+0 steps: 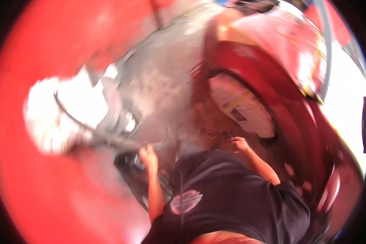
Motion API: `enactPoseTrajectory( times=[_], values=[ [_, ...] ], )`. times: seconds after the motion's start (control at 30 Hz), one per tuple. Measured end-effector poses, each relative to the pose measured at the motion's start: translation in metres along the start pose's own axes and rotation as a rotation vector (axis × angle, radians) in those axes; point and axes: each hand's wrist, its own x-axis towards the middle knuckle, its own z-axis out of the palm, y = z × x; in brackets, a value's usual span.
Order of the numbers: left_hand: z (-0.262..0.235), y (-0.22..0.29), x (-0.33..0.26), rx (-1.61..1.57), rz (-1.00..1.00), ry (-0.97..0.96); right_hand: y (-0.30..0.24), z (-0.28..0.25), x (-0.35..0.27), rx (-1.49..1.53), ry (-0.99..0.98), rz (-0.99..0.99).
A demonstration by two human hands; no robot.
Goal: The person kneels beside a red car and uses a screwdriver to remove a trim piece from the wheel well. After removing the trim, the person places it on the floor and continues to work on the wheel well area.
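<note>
Left hand (pixel 149 157) at grey hose (pixel 110 140), right hand (pixel 240 143) at thin wires (pixel 220 135) by red shell (pixel 252 69). Too blurred, can't tell either grip. Likely mid wire work; next needs fine fingertip control.

Blurred view. Red bodywork (pixel 49 40) fills left and top; curved red panel (pixel 272 93) at right. Grey metal surface (pixel 162 77) in centre. White glare patch (pixel 57 110) at left, bright daylight (pixel 349 93) at far right edge
</note>
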Motion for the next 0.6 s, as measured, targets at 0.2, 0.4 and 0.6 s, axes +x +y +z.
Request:
enactPoseTrajectory(
  times=[0.2,0.4,0.6],
  values=[
    [0.038,0.011,0.1,-0.021,0.262,-0.079,-0.001,0.032,-0.011,-0.188,0.143,-0.036],
    [0.058,0.068,0.152,-0.453,0.066,-0.481,0.019,0.065,-0.023,-0.048,0.366,-0.145],
    [0.08,0.138,0.166,-0.5,0.089,-0.746,0.035,0.09,-0.069,-0.268,0.518,-0.011]
  ],
)
